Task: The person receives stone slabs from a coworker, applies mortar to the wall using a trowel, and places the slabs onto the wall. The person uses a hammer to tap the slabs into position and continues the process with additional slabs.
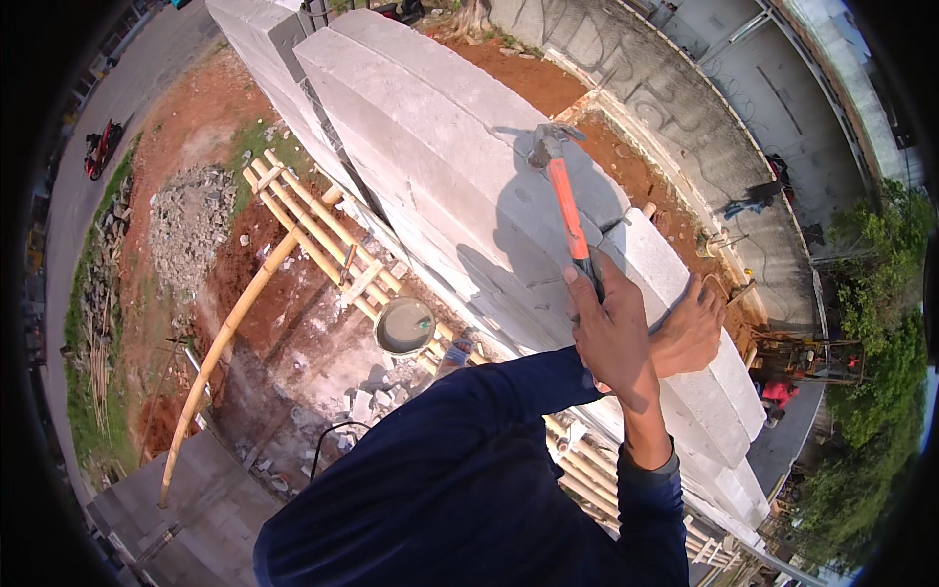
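Held in my right hand (611, 323), an orange-and-black-handled hammer (566, 196) has its metal head over the top of a pale grey block wall (430, 147). My left forearm in a navy sleeve crosses behind the right wrist, and my left hand (685, 333) grips the far edge of a pale block (714, 411) at the wall's right end, its fingers curled over it. Shadows of my head and the hammer fall across the blocks.
Bamboo scaffolding (323, 225) runs along the wall's left side, carrying a bucket (403, 328). Far below lie rubble (196, 225), reddish soil and a road with a red motorcycle (103, 147). A graffitied concrete wall (685, 117) and trees (871, 411) stand to the right.
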